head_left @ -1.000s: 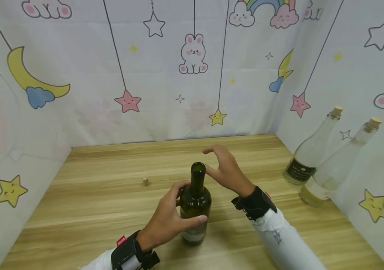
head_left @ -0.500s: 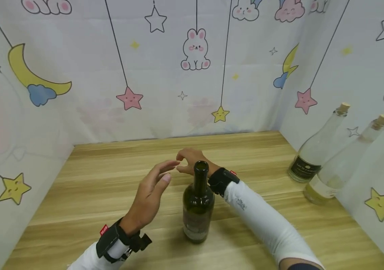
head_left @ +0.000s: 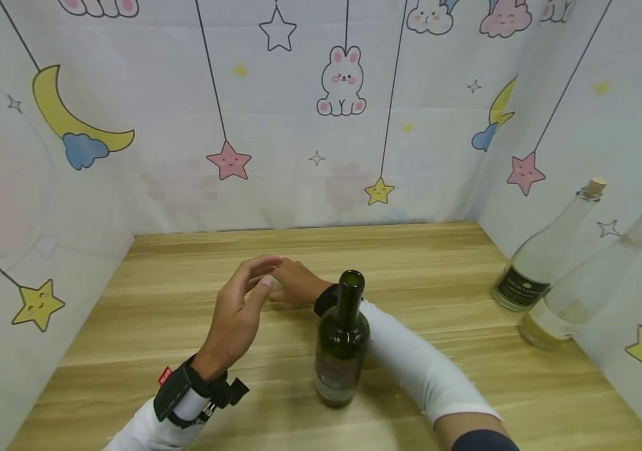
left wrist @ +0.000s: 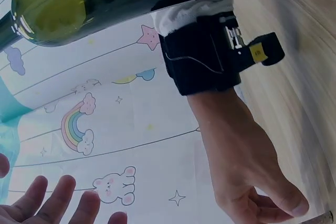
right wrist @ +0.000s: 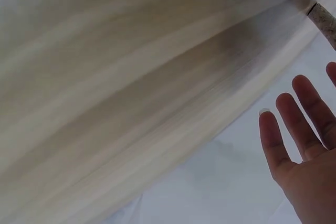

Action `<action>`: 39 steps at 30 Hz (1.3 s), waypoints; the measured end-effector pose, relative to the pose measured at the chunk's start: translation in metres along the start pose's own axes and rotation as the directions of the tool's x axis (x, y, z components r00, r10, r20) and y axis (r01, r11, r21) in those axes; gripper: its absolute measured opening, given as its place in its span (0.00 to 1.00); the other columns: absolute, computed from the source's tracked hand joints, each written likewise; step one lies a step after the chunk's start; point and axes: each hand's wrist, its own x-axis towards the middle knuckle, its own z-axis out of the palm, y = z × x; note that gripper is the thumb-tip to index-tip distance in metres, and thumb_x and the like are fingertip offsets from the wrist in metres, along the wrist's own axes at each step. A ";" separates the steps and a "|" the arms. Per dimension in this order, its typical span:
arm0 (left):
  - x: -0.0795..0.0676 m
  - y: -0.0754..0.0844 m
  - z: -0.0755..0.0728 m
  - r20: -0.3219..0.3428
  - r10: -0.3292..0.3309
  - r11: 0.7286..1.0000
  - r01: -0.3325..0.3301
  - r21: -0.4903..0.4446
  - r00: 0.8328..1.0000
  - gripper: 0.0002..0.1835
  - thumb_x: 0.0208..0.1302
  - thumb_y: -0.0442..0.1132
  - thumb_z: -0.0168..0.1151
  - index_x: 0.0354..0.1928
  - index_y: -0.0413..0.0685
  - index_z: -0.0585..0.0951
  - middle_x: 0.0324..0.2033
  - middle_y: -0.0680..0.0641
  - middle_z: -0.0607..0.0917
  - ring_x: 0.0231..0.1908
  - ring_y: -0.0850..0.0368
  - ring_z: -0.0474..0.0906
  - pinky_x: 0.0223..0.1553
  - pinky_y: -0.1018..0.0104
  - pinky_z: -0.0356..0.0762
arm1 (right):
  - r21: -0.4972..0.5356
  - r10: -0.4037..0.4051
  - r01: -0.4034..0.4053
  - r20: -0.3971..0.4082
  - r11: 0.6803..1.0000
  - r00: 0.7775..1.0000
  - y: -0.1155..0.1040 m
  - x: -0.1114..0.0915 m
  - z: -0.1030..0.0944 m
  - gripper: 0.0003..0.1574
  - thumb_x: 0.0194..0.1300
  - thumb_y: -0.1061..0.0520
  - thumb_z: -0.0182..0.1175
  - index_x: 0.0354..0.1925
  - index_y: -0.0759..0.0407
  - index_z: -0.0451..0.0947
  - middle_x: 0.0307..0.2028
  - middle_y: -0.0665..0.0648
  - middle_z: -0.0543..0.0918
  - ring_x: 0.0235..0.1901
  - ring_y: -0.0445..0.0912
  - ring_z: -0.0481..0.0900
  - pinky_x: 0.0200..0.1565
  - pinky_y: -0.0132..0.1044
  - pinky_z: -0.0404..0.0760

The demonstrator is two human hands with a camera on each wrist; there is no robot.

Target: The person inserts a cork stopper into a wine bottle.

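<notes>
A dark green wine bottle (head_left: 343, 351) stands upright and uncorked near the middle of the table. My left hand (head_left: 233, 322) is raised left of it, empty, with fingers (left wrist: 60, 200) loosely bent. Behind the bottle my right arm reaches across to the left, and part of that right hand (head_left: 298, 283) is covered by the left one in the head view. The right wrist view has a small cork (right wrist: 324, 22) lying just beyond the spread right fingers (right wrist: 270, 135); in the head view the hands hide it.
Two clear corked bottles, one with a black label (head_left: 520, 288) and one with a pale label (head_left: 557, 322), stand by the right wall. Printed cloth walls (head_left: 292, 194) bound the wooden table (head_left: 399, 250) at the back and sides.
My left hand has let go of the green bottle and drawn back to its left. My right hand has moved from the bottle's right, passing behind it to the left. The bottle stays standing.
</notes>
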 end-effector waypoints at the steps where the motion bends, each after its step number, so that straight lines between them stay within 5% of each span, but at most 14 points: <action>1: 0.000 0.000 0.000 -0.001 0.004 1.000 -0.004 -0.001 1.000 0.17 0.78 0.32 0.47 0.65 0.43 0.72 0.62 0.41 0.77 0.63 0.46 0.72 0.64 0.40 0.68 | 0.016 -0.004 0.004 -0.009 1.000 1.000 0.001 0.002 0.001 0.30 0.64 0.48 0.68 0.62 0.52 0.77 0.60 0.55 0.79 0.59 0.50 0.75 0.57 0.50 0.80; 11: 0.001 0.001 0.006 -0.007 -0.007 1.000 0.007 -0.019 1.000 0.17 0.78 0.30 0.46 0.63 0.42 0.73 0.61 0.42 0.79 0.61 0.49 0.74 0.63 0.40 0.68 | 0.028 -0.011 0.012 -0.009 1.000 1.000 0.003 0.009 0.006 0.23 0.67 0.45 0.65 0.54 0.56 0.83 0.46 0.55 0.89 0.53 0.50 0.81 0.57 0.44 0.80; 18: 0.001 0.002 0.011 0.001 -0.013 1.000 0.013 -0.025 1.000 0.17 0.78 0.30 0.47 0.63 0.46 0.73 0.61 0.45 0.78 0.62 0.50 0.74 0.64 0.41 0.68 | 0.046 0.010 -0.009 -0.019 0.999 1.000 0.004 0.003 0.007 0.20 0.70 0.47 0.62 0.55 0.53 0.83 0.52 0.53 0.86 0.55 0.48 0.78 0.58 0.43 0.78; 24: 0.001 0.001 0.013 0.014 -0.019 1.000 0.019 -0.014 1.000 0.17 0.78 0.30 0.47 0.64 0.44 0.73 0.61 0.45 0.78 0.61 0.48 0.74 0.64 0.40 0.68 | 0.071 -0.034 0.041 -0.091 0.997 0.995 0.008 -0.009 -0.007 0.24 0.63 0.46 0.68 0.55 0.53 0.82 0.46 0.52 0.87 0.47 0.47 0.80 0.50 0.43 0.81; 33: 0.003 0.001 0.017 0.031 -0.030 0.999 0.029 0.025 0.999 0.17 0.78 0.34 0.48 0.64 0.47 0.72 0.61 0.43 0.79 0.62 0.46 0.74 0.63 0.40 0.70 | 0.142 -0.087 0.123 -0.233 0.982 0.969 0.012 -0.068 -0.048 0.07 0.61 0.55 0.69 0.35 0.56 0.82 0.38 0.55 0.82 0.42 0.51 0.76 0.44 0.45 0.77; 39: 0.005 0.000 0.020 0.016 -0.017 1.000 0.016 0.019 1.000 0.17 0.78 0.32 0.49 0.64 0.41 0.72 0.60 0.42 0.79 0.62 0.46 0.74 0.63 0.40 0.70 | 0.132 -0.107 0.171 -0.388 0.976 0.915 0.006 -0.113 -0.101 0.07 0.56 0.61 0.70 0.32 0.60 0.80 0.39 0.59 0.83 0.42 0.52 0.78 0.46 0.51 0.78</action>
